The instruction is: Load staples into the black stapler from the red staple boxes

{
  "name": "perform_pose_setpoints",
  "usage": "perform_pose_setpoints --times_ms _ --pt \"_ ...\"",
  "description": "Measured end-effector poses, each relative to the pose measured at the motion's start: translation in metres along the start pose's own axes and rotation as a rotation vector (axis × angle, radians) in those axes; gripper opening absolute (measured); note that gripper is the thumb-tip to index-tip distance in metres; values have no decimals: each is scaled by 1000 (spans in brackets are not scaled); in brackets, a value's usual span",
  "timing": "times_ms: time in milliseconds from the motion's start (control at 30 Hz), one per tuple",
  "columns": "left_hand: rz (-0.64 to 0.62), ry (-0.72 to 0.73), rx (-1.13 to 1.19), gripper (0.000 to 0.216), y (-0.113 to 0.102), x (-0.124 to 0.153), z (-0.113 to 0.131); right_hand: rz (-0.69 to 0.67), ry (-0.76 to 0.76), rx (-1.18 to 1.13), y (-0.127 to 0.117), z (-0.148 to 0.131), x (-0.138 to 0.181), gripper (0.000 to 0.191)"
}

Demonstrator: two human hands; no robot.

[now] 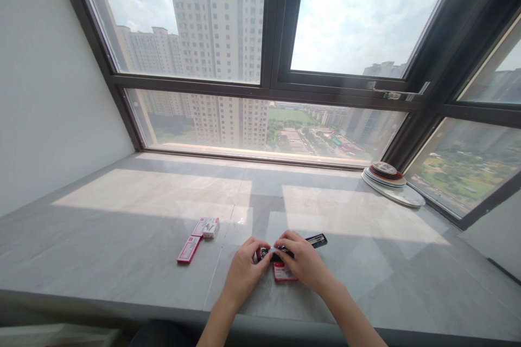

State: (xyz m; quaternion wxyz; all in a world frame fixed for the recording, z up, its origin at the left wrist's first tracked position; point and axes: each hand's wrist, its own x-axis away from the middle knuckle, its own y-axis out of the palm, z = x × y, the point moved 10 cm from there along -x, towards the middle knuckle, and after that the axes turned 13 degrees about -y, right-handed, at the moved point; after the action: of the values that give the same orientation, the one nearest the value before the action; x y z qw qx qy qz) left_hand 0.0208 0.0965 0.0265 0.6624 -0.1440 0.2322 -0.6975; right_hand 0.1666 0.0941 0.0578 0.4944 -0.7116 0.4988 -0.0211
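A long black stapler (318, 240) lies opened out on the stone sill, its metal channel showing at the right end. My left hand (245, 264) is closed around its left end, where a bit of red shows between the fingers. With bent fingers, my right hand (302, 261) grips the middle of the stapler. The two thumbs nearly meet over it, and what lies beneath the fingertips is hidden. Just below, partly covered by my right hand, is a red and white box (283, 273).
Left of my hands lie a flat red and white box (189, 250), another such box (199, 226) and a small white box (210, 228) with staples pictured on it. Round plates or mats (391, 184) are stacked in the far right corner. A dark-framed window (268, 89) rises behind the sill.
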Motion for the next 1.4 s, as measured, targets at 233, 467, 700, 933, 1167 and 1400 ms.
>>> perform_pose_setpoints --times_ms 233,467,700,933,1167,1400 --pt "54 24 -106 18 -4 -1 -3 31 24 161 -1 -5 7 21" --pt "-6 21 -143 20 1 1 -4 27 147 157 3 -17 19 17" --pt "-23 -6 -139 19 1 -1 -6 169 443 -112 -27 45 83 36" --pt "-43 7 -171 24 3 -2 -5 245 505 -580 -40 89 77 62" --pt "-32 24 -195 19 6 -2 -4 -13 177 -174 -12 21 -11 21" --pt "-27 60 -160 27 -5 4 -2 -125 101 26 -3 6 -6 9"
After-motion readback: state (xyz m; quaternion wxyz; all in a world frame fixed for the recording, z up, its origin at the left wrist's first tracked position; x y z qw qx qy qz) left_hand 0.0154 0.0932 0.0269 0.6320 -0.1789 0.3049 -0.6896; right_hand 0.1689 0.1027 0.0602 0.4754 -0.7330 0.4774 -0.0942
